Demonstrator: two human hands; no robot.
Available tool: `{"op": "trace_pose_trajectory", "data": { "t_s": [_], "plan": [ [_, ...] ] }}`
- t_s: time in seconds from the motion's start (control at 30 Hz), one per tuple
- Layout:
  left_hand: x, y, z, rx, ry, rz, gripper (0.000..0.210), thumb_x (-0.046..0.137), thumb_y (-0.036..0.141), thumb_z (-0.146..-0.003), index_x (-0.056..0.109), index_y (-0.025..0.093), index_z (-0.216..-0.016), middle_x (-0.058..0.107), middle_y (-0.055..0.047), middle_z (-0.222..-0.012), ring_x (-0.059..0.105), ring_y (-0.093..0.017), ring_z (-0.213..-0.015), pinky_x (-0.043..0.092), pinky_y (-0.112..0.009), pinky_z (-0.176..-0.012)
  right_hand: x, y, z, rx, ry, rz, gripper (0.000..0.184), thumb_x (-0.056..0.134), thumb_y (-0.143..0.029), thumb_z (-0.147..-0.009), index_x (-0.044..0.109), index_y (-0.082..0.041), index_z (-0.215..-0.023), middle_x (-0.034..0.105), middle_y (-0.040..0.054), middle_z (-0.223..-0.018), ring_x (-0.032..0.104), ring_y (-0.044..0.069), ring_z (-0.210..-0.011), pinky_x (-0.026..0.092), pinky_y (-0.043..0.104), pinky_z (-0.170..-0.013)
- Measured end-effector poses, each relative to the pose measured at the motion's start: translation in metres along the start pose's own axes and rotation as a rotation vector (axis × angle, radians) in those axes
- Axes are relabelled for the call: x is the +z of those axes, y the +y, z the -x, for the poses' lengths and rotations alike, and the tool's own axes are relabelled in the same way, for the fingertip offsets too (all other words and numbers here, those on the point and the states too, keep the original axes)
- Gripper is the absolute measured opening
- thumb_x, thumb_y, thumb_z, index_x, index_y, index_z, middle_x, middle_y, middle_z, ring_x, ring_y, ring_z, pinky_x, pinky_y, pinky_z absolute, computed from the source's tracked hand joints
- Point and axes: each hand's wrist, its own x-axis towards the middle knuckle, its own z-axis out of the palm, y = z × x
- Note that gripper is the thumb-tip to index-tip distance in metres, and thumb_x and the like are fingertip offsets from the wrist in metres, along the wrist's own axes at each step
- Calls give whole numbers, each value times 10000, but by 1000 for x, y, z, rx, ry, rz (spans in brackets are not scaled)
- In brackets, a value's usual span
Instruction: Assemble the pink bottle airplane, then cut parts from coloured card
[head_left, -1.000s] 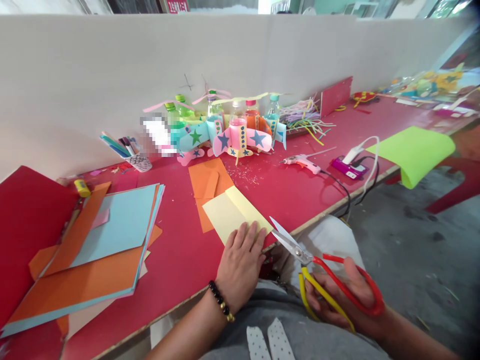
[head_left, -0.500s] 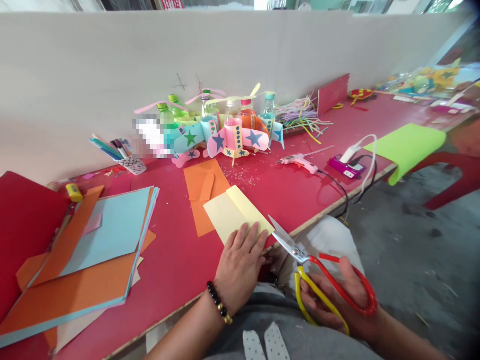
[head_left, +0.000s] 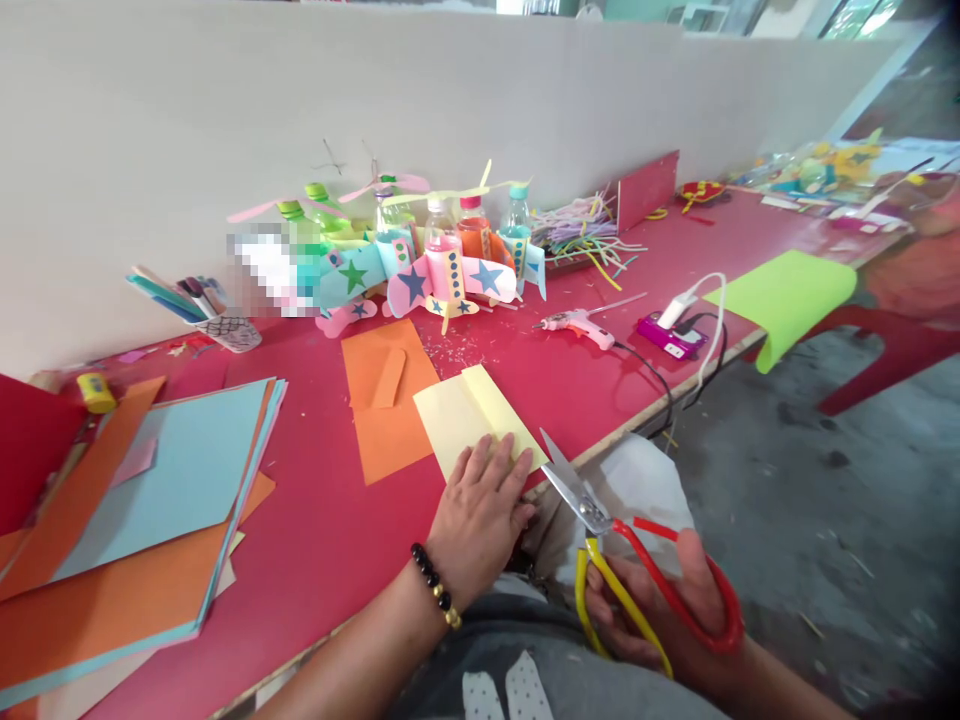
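My left hand (head_left: pixel 484 510) lies flat, fingers stretched out, on a folded pale yellow sheet of paper (head_left: pixel 457 405) at the table's front edge. In my right hand (head_left: pixel 660 600) is a pair of scissors (head_left: pixel 592 510) with one red and one yellow handle, my thumb through the red loop and fingers through the yellow. Their blades are spread apart, with the tips close to the right corner of the yellow paper. Under that paper's left side lies an orange sheet (head_left: pixel 390 445), and a small orange strip (head_left: pixel 390 378) rests on it.
Stacked coloured paper (head_left: pixel 180 480) covers the table's left. Toy planes made from bottles (head_left: pixel 450 270) stand along the wall, beside a pen cup (head_left: pixel 236 330). A pink glue gun (head_left: pixel 577 325), purple power strip (head_left: pixel 671 335) and green sheet (head_left: pixel 795 290) are to the right.
The view has turned slightly to the right, so the table's things appear farther left. My left hand stays on the yellow paper, and the scissors remain spread in my right hand.
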Motion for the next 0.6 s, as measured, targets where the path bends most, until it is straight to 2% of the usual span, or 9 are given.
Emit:
{"op": "trace_pose_trajectory", "data": {
  "t_s": [0.13,0.3,0.6],
  "plan": [
    [5,1,-2,17,17,-37,538,453,386,-934,356,281,-1452,332,-20,-1541,263,-282,-1425,289,-498,-1146,-2,2,-1,-28,34,-61,1146,27,-985,-520,656,-156,-999,558,105,-902,393,94,-445,262,255,-453],
    [5,1,-4,21,1,-48,540,434,396,-942,335,291,-1463,310,-1,-1552,252,-271,-1430,278,-488,-1154,-1,4,-8,-59,-10,-79,1136,78,-997,-511,650,-158,-1020,547,92,-913,389,88,-443,273,259,-465],
    [6,0,-4,32,-2,-59,554,427,408,-944,310,295,-1474,279,-11,-1565,236,-276,-1437,265,-491,-1154,2,5,-13,-89,0,-94,1122,64,-986,-531,639,-146,-1004,529,95,-898,375,84,-437,271,257,-468]
  ]
}}
